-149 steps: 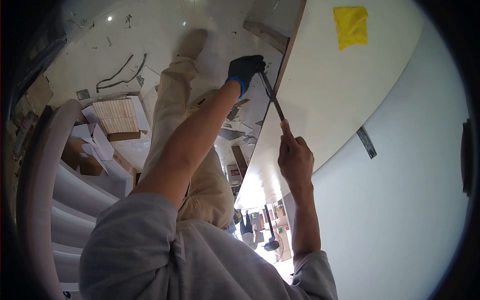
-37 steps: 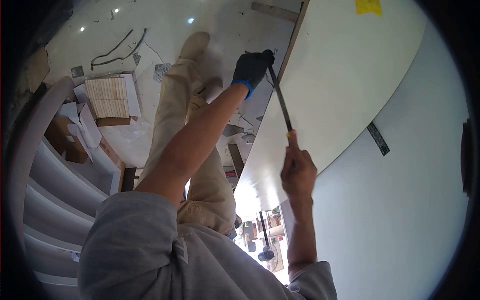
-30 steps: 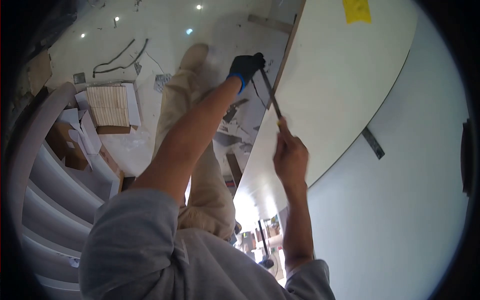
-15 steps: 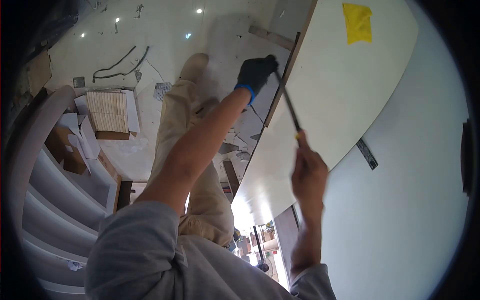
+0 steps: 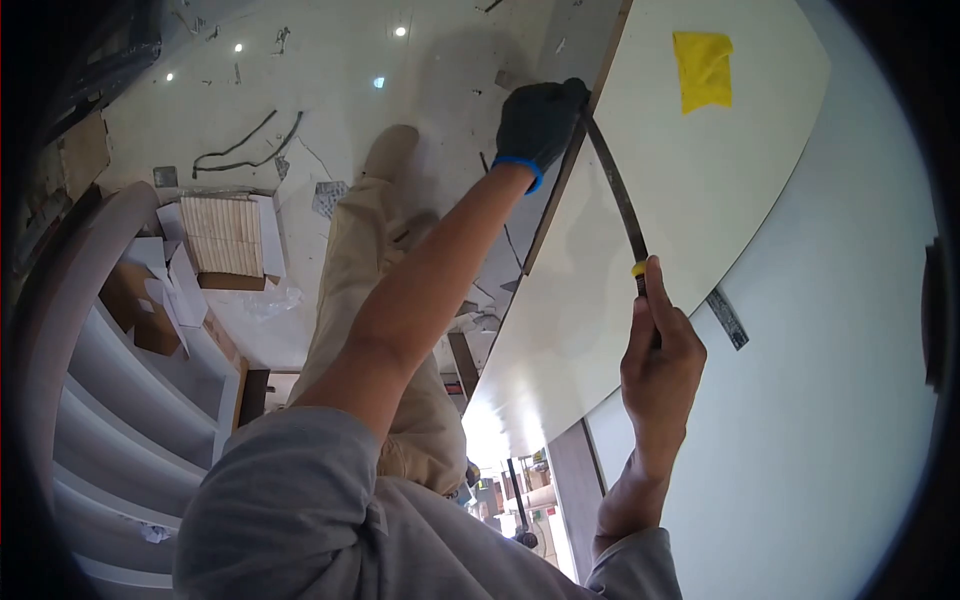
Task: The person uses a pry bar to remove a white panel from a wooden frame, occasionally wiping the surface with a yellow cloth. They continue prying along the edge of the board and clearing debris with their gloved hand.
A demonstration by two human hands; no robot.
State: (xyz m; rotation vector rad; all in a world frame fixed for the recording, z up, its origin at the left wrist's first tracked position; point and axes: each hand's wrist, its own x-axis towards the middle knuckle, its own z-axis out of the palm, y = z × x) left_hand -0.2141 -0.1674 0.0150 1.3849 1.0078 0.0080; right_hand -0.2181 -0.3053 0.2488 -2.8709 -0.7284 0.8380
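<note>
A long, narrow dark tool [image 5: 617, 190] with a yellow collar lies slantwise over a white panel [image 5: 530, 345]. My right hand [image 5: 662, 345], bare, is wrapped round its handle just below the collar. At the tool's far end, by the panel's brown edge [image 5: 570, 180], my left hand [image 5: 535, 122] wears a dark glove with a blue cuff and has its fingers closed on the tip. The blade looks curved between the two hands. On the panel's upper part rests a yellow cloth [image 5: 704, 72].
Open cartons [image 5: 228, 240] stand on the floor at left, beside curved white shelving [image 5: 130, 385]. Dark strips [image 5: 245, 150] and broken pieces litter the floor around my legs [image 5: 345, 260]. A dark strip [image 5: 727, 318] shows beyond the panel's right edge.
Both my hands have shifted right with the tool, the left one also slightly up. The tool's tip now sits at the panel's brown edge. The view has shifted slightly.
</note>
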